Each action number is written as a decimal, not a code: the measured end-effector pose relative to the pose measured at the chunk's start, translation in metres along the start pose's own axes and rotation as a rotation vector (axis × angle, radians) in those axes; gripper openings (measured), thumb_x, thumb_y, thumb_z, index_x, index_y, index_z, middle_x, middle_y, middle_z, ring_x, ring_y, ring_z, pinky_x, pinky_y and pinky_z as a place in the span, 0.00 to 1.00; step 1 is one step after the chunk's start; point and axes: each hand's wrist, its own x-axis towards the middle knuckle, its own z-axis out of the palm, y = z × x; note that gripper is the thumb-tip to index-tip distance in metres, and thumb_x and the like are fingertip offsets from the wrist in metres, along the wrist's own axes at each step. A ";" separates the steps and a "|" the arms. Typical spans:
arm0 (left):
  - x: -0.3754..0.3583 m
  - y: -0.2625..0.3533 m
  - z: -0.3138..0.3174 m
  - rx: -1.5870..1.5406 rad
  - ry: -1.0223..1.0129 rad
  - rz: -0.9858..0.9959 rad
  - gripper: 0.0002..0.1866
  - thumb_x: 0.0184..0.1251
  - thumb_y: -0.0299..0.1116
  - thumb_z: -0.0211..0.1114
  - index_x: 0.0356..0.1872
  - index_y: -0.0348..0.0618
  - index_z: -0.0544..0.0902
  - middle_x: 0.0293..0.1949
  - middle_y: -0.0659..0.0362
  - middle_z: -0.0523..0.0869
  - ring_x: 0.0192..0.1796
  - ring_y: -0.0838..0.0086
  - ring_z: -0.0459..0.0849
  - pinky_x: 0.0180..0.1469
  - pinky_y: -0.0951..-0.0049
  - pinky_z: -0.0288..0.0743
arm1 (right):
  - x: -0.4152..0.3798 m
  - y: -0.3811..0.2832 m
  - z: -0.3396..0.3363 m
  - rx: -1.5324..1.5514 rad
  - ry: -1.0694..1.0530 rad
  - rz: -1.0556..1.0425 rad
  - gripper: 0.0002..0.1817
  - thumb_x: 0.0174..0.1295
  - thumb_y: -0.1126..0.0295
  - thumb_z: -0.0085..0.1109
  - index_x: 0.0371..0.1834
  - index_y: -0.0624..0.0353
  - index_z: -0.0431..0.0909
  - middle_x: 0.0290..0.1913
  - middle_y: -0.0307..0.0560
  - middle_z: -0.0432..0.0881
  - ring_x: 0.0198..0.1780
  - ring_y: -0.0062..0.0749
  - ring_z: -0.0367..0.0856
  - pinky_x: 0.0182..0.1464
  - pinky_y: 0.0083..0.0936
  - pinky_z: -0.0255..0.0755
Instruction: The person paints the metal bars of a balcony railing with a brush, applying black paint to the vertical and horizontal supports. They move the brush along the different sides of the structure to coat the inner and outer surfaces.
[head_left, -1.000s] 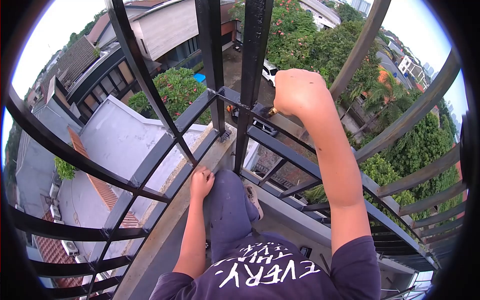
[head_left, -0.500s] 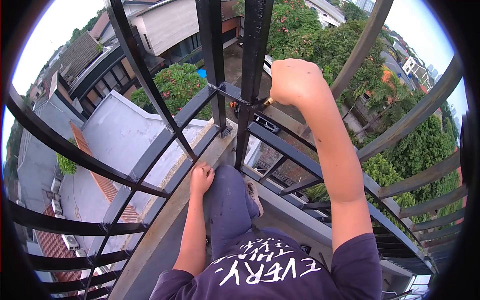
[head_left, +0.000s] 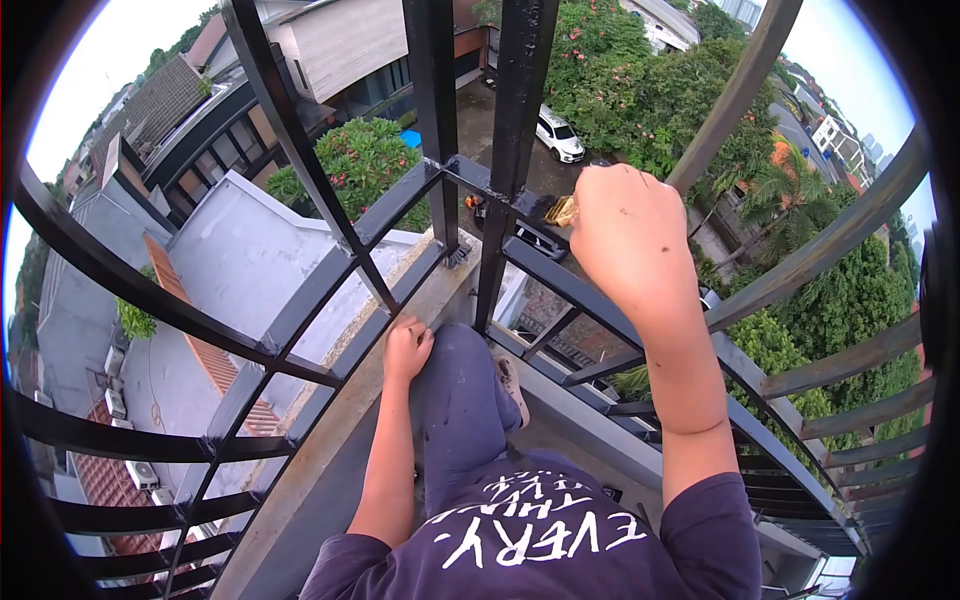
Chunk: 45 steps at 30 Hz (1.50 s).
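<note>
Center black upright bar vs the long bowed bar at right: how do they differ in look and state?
Finish: the black upright bar is glossy black; the bowed bar is dull grey-brown and patchy.
Shape: the black upright bar runs nearly straight; the bowed bar curves, though lens distortion may add to that.
Place: the black upright bar is next to the brush; the bowed bar is well away from it.
Shared: both belong to the barred enclosure.
</note>
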 end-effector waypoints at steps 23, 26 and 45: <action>0.001 0.000 -0.002 -0.024 -0.021 0.038 0.11 0.58 0.30 0.66 0.24 0.32 0.78 0.29 0.47 0.76 0.38 0.49 0.78 0.41 0.53 0.72 | -0.073 -0.060 0.259 1.355 0.566 0.459 0.10 0.72 0.73 0.66 0.44 0.65 0.74 0.42 0.45 0.86 0.41 0.16 0.80 0.42 0.17 0.74; 0.003 0.000 -0.004 0.035 -0.043 0.041 0.09 0.59 0.30 0.66 0.25 0.34 0.82 0.30 0.50 0.79 0.39 0.52 0.80 0.43 0.55 0.75 | -0.070 -0.062 0.263 1.396 0.541 0.506 0.09 0.72 0.72 0.65 0.43 0.64 0.73 0.41 0.43 0.86 0.39 0.13 0.78 0.39 0.15 0.71; 0.001 -0.001 -0.001 0.009 -0.013 0.042 0.09 0.59 0.29 0.67 0.25 0.34 0.81 0.28 0.49 0.78 0.37 0.51 0.80 0.41 0.54 0.74 | -0.162 -0.001 0.200 2.457 -0.467 0.043 0.24 0.79 0.48 0.49 0.45 0.62 0.71 0.19 0.28 0.56 0.18 0.14 0.48 0.25 0.20 0.47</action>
